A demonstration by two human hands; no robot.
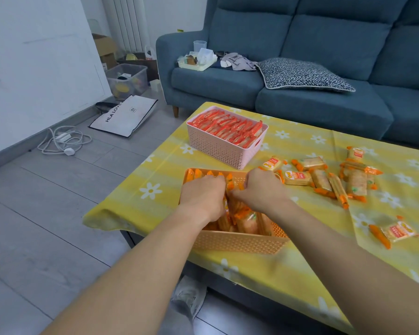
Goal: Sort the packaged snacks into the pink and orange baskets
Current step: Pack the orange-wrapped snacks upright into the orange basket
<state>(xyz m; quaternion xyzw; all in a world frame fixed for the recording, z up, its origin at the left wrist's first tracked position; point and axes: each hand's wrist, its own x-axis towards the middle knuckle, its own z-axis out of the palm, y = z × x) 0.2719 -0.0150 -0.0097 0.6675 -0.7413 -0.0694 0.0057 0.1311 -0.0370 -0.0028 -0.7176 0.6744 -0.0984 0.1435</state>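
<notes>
While both hands are buried in the orange basket [237, 241], main risk is disturbing what's already stacked in there.

Left hand [202, 195]: palm down, fingers curled into the row of orange-wrapped packs [246, 221]. Looks like it's pressing or holding the row back; can't tell if it actually grips a pack, fingers are hidden.

Right hand [259, 189]: just beside the left, fingers bent down into the same gap at the far end of the basket. Same story: grip hidden, can't tell what it holds, if anything.

Failure modes, my read:
- Packs stand on edge, packed tight. Forcing another in could buckle the row or pop a neighbour out over the rim.
- The basket sits near the near-left table corner, on a loose yellow tablecloth [153, 206]. A hard leftward or near-side push could slide basket and cloth toward the edge.
- Crinkly wrappers are slippery; a pinched pack may squirt out.

Pink basket [225, 151], far of the orange one, apart from it: full of red-wrapped packs [228, 128], level with the rim. Looks finished, and it's out of the way.

Right of the hands: a loose pile of orange packs [324, 177] on the cloth, some overlapping, the nearest close to the basket's right wall. One stray pack [394, 232] lies near-right, well apart from the pile. Those are the remaining work; nothing blocks the reach, though the right forearm sweeps low over that area and could scatter them.

Blue sofa [300, 97] behind the table, irrelevant.
</notes>
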